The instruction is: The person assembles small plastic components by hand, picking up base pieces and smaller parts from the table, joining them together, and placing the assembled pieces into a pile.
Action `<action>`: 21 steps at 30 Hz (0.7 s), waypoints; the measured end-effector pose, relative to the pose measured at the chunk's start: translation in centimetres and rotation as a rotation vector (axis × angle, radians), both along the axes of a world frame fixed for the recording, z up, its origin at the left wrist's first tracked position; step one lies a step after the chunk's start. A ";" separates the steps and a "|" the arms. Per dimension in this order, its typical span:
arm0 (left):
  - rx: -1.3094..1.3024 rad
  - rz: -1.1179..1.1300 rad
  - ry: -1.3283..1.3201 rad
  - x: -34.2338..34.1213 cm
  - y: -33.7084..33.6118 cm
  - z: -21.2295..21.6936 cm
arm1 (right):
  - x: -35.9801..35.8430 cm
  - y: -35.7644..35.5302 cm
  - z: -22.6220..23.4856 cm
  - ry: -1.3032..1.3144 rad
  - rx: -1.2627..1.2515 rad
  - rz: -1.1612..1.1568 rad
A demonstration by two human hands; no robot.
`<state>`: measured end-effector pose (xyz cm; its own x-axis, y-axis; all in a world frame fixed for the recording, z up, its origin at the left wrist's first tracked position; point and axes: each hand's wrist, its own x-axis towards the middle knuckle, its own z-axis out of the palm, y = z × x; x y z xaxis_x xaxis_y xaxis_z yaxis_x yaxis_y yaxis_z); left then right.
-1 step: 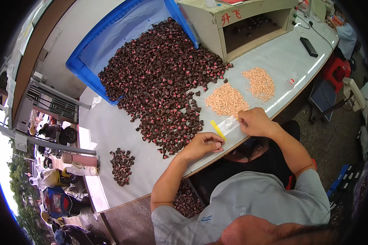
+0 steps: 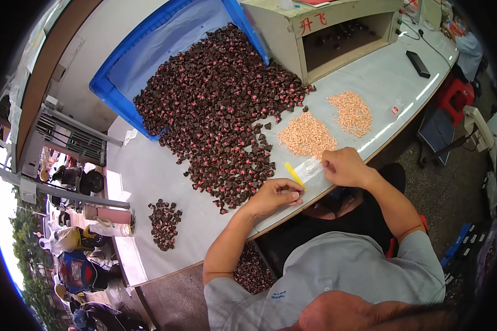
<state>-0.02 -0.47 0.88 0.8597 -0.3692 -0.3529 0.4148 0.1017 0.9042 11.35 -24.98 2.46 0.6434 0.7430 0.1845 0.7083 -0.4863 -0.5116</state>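
Observation:
Close to the table's front edge, my left hand (image 2: 276,196) rests with its fingers curled together in a pinch; whatever lies between them is too small to make out. Just beyond those fingertips is a yellow strip (image 2: 294,174). My right hand (image 2: 343,167) is closed at the right end of a small white fixture (image 2: 316,175), its fingertips hiding anything they grip. A clear round piece (image 2: 309,167) sits on the fixture between my hands. Beyond it lies a heap of small pale orange parts (image 2: 306,135), with a second pale orange heap (image 2: 352,113) farther right.
A large pile of dark parts with pink bits (image 2: 215,110) spills from a blue tray (image 2: 107,83) onto the table (image 2: 204,243). A smaller dark pile (image 2: 164,225) lies at left. At the back stand an open-fronted box (image 2: 281,41) and a black block (image 2: 418,64).

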 end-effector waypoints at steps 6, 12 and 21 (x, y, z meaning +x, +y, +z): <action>-0.024 0.012 0.041 0.1 -0.9 -0.2 | -3.8 1.8 -1.1 0.233 0.383 0.015; -0.017 0.039 0.047 0.2 -0.7 -0.3 | -5.7 3.4 -1.5 0.264 0.459 -0.003; -0.052 0.107 0.091 0.2 -0.3 0.0 | -7.1 4.4 -1.9 0.130 0.544 -0.100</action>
